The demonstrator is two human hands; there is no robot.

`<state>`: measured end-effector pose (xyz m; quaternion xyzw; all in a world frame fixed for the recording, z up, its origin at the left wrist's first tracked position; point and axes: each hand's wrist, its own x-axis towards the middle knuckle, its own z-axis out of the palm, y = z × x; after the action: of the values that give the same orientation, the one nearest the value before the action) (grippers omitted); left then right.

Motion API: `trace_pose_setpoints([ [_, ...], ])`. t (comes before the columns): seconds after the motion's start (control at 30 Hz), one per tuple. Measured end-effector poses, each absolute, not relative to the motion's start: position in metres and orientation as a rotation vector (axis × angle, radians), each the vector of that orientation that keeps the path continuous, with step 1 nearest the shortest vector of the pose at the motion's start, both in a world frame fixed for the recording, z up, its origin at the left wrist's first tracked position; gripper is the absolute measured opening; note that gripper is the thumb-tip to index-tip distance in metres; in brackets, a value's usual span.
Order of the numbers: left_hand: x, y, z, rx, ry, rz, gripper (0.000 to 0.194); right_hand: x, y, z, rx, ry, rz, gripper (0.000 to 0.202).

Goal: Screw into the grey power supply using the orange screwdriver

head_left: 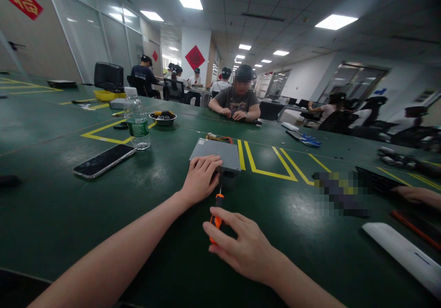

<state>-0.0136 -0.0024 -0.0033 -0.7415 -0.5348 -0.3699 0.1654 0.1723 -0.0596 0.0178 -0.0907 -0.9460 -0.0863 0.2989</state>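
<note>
A grey metal computer power supply (220,151) lies on the green table, its bundle of coloured wires (220,138) at the far side. My left hand (203,174) rests on its near left part, fingers lying across the top and the near edge. In my right hand (237,236) is an orange and black screwdriver (217,216), gripped by the handle between thumb and fingers. Its shaft points away from me to the near face of the power supply. Whether the tip sits in a screw is too small to tell.
Left of my arm lie a smartphone (105,161) and a clear water bottle (138,124), with a metal bowl (163,118) beyond. A white long object (401,253) is at right, near another person's hand (418,194). Opposite sits a person (237,99).
</note>
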Motion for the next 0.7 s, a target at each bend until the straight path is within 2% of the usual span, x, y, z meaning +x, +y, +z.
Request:
trace_pose_setpoints([
  [0.1,-0.0137,-0.0019,-0.0035,-2.112,-1.526,-1.053,0.033,0.1713,-0.0605,0.0195,-0.240,-2.533,-0.264,0.027],
  [0.23,-0.0135,-0.0021,-0.0032,-2.108,-1.525,-1.048,0.032,0.1756,-0.0568,0.0178,-0.172,-2.358,-0.256,0.017],
  [0.43,-0.0129,-0.0026,-0.0028,-2.112,-1.531,-1.061,0.032,0.1792,-0.0571,0.0163,-0.222,-2.311,-0.117,0.024],
  [0.57,-0.0133,-0.0021,-0.0031,-2.113,-1.528,-1.066,0.032,0.1752,-0.0606,0.0211,-0.255,-2.472,-0.215,0.026],
  [0.7,-0.0138,-0.0026,-0.0030,-2.113,-1.527,-1.063,0.032,0.1763,-0.0563,0.0188,-0.202,-2.354,-0.277,0.017],
])
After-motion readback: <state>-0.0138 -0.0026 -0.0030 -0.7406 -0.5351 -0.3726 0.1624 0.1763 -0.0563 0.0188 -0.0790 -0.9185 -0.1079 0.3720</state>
